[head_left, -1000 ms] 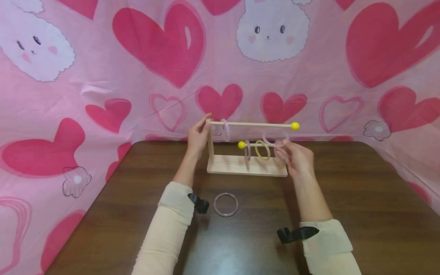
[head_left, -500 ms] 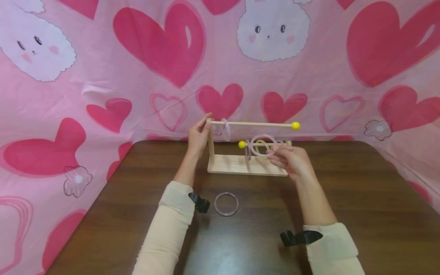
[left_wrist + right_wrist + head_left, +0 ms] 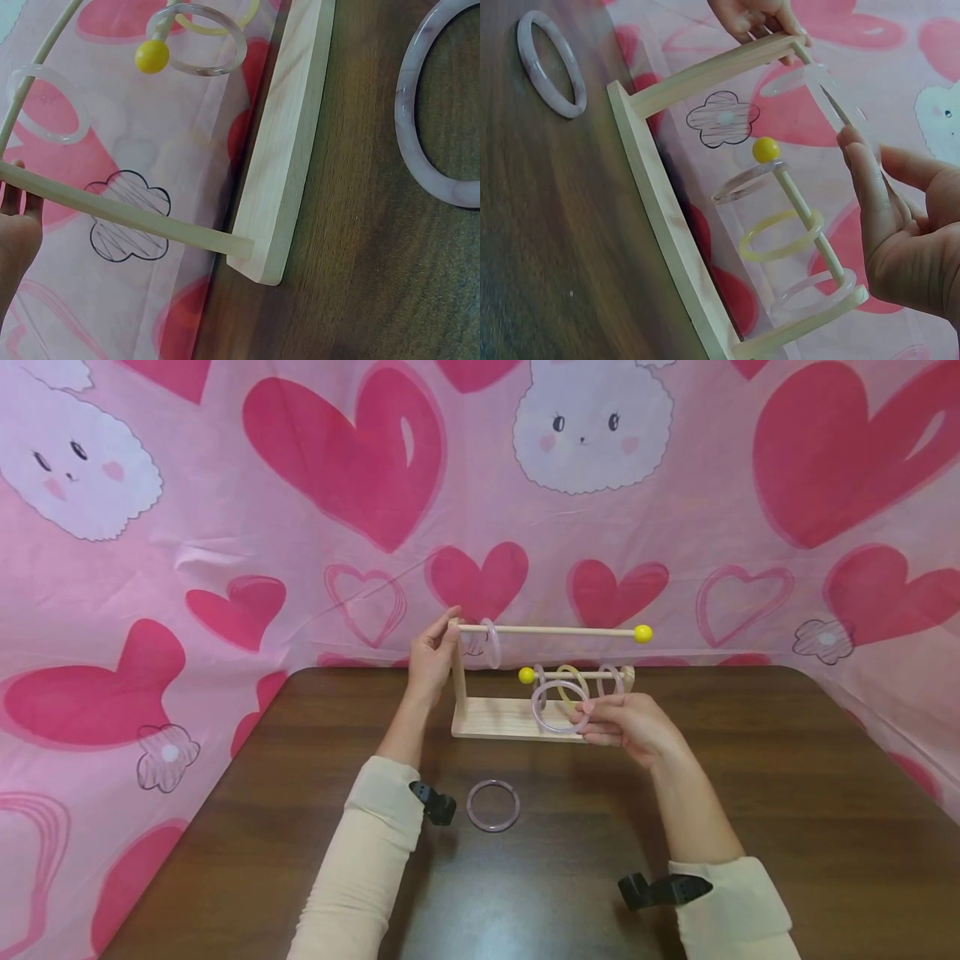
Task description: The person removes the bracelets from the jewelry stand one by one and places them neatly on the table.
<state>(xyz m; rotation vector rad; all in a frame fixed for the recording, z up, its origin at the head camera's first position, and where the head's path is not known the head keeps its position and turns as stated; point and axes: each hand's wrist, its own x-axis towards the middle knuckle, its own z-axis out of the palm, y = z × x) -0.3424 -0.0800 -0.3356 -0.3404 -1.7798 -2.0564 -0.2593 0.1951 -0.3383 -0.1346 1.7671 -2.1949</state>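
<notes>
My left hand (image 3: 432, 662) grips the top of the tall post of a wooden bangle stand (image 3: 491, 720). Between right thumb and fingers, my right hand (image 3: 636, 727) pinches a pale lilac bangle (image 3: 557, 729), held in front of the stand's lower rod. On that rod hang a greyish-purple bangle (image 3: 742, 181), a yellow bangle (image 3: 759, 251) and a pale pink bangle (image 3: 810, 291). The upper rod carries one pale bangle (image 3: 492, 647) near its post. A marbled purple bangle (image 3: 493, 830) lies flat on the table, nearer to me.
The brown wooden table (image 3: 300, 852) reaches back to a pink cloth (image 3: 360, 518) printed with hearts. Yellow balls cap the free ends of both rods, the upper ball (image 3: 642, 633) at the right and the lower ball (image 3: 527, 676) at the left.
My right hand has brought the pinched bangle left and down, from above the lower rod's right part to in front of and below it. My left hand has stayed on the post.
</notes>
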